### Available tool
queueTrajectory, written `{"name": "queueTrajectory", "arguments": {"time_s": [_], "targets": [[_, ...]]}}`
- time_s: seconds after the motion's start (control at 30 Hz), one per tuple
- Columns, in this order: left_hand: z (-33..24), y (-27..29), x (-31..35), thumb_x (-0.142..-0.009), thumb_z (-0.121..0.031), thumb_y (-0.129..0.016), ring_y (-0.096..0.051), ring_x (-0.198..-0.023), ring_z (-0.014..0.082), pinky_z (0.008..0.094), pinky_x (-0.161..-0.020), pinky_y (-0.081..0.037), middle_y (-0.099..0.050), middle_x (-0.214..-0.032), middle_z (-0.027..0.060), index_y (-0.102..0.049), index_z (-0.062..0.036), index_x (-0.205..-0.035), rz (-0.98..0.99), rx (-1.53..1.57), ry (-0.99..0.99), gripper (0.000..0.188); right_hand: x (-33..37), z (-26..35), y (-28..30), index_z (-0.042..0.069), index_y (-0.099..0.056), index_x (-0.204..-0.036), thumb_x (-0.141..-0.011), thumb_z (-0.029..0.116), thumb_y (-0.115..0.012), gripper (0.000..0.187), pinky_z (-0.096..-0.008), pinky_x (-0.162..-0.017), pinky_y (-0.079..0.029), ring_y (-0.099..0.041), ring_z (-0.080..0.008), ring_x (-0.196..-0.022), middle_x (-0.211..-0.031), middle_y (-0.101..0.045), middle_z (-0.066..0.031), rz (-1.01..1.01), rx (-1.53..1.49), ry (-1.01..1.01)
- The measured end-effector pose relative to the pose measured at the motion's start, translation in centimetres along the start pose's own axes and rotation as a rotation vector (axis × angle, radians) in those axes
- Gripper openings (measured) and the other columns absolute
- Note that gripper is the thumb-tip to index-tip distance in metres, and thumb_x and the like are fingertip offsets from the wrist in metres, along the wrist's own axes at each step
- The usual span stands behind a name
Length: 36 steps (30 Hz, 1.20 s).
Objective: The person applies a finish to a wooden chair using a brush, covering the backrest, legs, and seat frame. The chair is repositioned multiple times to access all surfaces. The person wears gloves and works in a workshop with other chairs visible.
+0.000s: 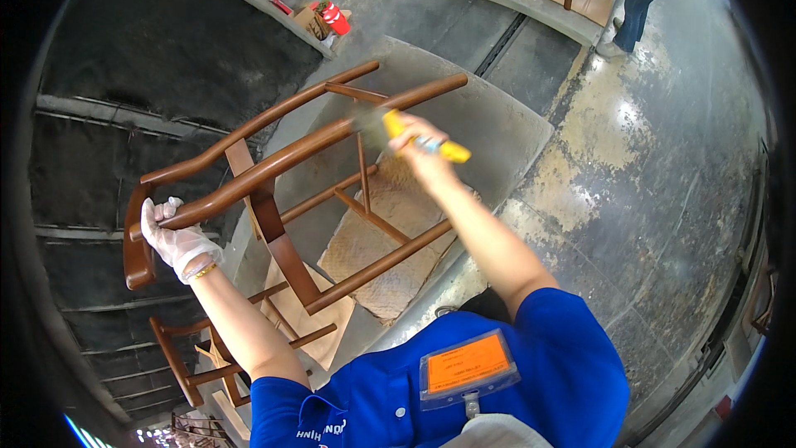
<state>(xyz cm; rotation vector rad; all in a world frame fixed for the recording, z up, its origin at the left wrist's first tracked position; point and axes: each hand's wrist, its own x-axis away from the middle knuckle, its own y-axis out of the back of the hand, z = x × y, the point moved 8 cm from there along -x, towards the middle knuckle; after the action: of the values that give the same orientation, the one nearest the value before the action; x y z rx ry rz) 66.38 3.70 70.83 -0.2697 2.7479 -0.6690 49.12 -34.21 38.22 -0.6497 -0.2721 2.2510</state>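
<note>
white-gloved left hand point(176, 236) grips brown wooden chair frame point(290, 157) across left edge of grey slab point(506, 120); right hand point(419, 134) clasps yellow-handled tool point(454, 152).

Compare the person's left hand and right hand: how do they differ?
The left hand wears a translucent glove; the right hand looks ungloved, though blurred. The left hand grips the wooden chair frame; the right hand grips a yellow-handled tool. The left hand has a bracelet at its wrist; the right hand shows none. Both are closed around something.
</note>
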Motion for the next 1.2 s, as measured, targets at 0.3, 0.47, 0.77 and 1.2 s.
{"name": "queueTrajectory", "arguments": {"time_s": [0.3, 0.47, 0.77, 1.2], "targets": [[-0.1, 0.7, -1.8, -0.100, -0.022, -0.077, -0.057, -0.074, 0.0194, 0.0362, -0.080, -0.052, -0.051, -0.076, -0.0003, -0.056, -0.0133, -0.080, 0.078, 0.028, -0.003, 0.030, -5.0, 0.6, 8.1, 0.017, -0.074, -0.081, -0.081, -0.008, -0.074, 0.024, -0.0456, -0.105, -0.057, -0.072, -0.0348, -0.125, -0.125, -0.077, -0.0149, -0.345, 0.594, 0.153], [0.2, -0.3, -1.4, -0.098, -0.022, -0.078, -0.057, -0.074, 0.0194, 0.0364, -0.082, -0.053, -0.052, -0.076, -0.0002, -0.056, -0.0128, -0.080, 0.074, 0.032, -0.008, 0.030, 2.7, 5.5, -5.5, 0.011, -0.076, -0.086, -0.086, 0.001, -0.084, 0.013, -0.0440, -0.114, -0.048, -0.065, -0.0302, -0.134, -0.139, -0.071, -0.0163, 0.113, -0.224, -0.155], [0.2, -4.5, 0.2, -0.099, -0.018, -0.076, -0.046, -0.067, 0.0135, 0.0321, -0.078, -0.050, -0.043, -0.073, -0.0018, -0.051, -0.0143, -0.076, 0.186, -0.006, -0.084, 0.034, 16.5, -1.1, 32.4, 0.009, -0.074, -0.109, -0.090, 0.014, -0.085, 0.022, -0.0362, -0.096, -0.054, -0.065, -0.0148, -0.105, -0.114, -0.071, -0.0025, -0.372, 0.407, -0.650], [14.6, -16.9, 10.1, -0.102, -0.039, -0.076, -0.070, -0.076, 0.0238, 0.0410, -0.078, -0.055, -0.072, -0.084, 0.0096, -0.070, -0.0009, -0.097, 0.479, -0.848, -0.420, 0.038, 58.0, 17.5, 54.5, -0.003, -0.076, -0.093, -0.090, 0.039, -0.074, 0.043, -0.0524, -0.072, -0.061, -0.078, -0.0361, -0.076, -0.085, -0.079, -0.0189, -1.374, 1.214, -1.171]]}}
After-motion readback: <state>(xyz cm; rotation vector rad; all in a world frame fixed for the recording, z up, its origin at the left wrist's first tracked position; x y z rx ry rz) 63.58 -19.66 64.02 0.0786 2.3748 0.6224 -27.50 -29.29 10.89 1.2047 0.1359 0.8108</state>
